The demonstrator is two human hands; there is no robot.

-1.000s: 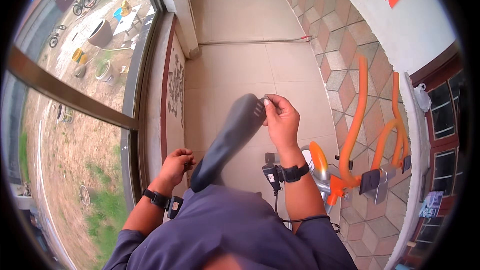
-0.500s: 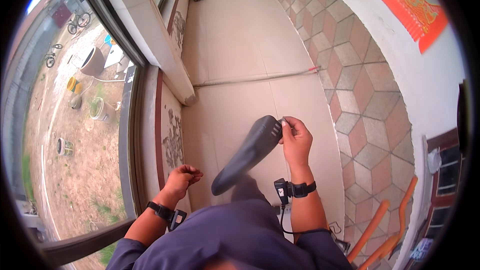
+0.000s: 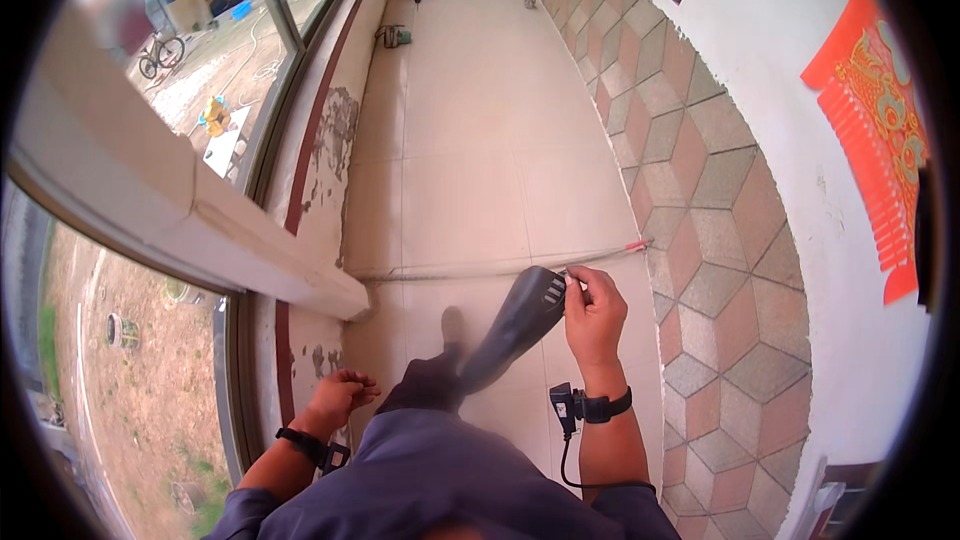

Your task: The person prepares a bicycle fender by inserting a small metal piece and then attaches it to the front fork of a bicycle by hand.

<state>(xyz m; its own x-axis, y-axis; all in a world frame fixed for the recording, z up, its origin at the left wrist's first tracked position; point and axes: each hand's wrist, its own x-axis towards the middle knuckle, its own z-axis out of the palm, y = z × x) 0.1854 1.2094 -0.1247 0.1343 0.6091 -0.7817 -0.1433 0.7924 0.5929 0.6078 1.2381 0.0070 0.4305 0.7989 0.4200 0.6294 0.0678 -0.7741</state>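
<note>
My right hand (image 3: 596, 308) is closed, pinching the broad upper end of a long dark grey tapered piece (image 3: 515, 323) with several pale slots or bars near that end. Its kind is unclear. The piece hangs at a slant in front of my legs, and its narrow lower end is blurred beside my dark trouser leg (image 3: 425, 383). My left hand (image 3: 345, 398) hangs by the low wall on the left, fingers curled together, and no object shows in it. A black strap with a small device (image 3: 567, 402) is on my right wrist; a similar one is on the left.
A thin pole or hose (image 3: 450, 273) with a red end lies across the tiled floor (image 3: 470, 190). A white pillar (image 3: 300, 265) and window frame stand left. Right is a wall with diamond tiles (image 3: 745, 250) and an orange hanging (image 3: 885, 130). A green tool (image 3: 393, 36) lies farther ahead.
My view has moved forward along the floor, so the cross-lying pole and pillar are nearer. One foot now shows ahead of me. My right hand still holds the dark piece.
</note>
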